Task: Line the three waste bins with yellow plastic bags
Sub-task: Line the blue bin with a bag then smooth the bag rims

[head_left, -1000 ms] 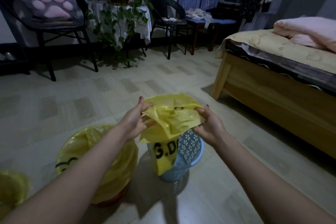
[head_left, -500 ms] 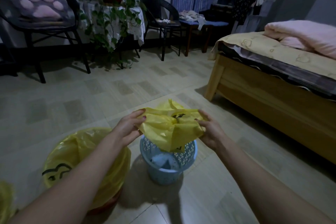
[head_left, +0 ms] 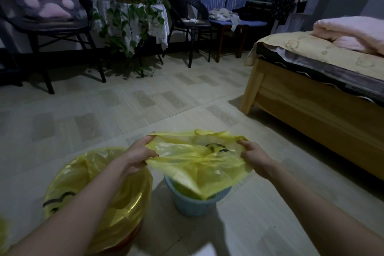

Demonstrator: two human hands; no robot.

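The bed (head_left: 311,97) stands well off to the right. On the floor (head_left: 145,110), the larger bin (head_left: 99,203) already wears its yellow liner. Beside it, the small blue bin (head_left: 197,203) sits beneath a yellow bag (head_left: 197,162), thin, glossy, crinkled, black-printed. The left hand (head_left: 137,158) and right hand (head_left: 255,156) each pinch its mouth, stretching it. Pulling too hard could tear the film, or tip the light bin.

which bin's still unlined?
The blue bin under the held yellow bag: its rim is bare. The bin on the left already has a liner folded over its rim.
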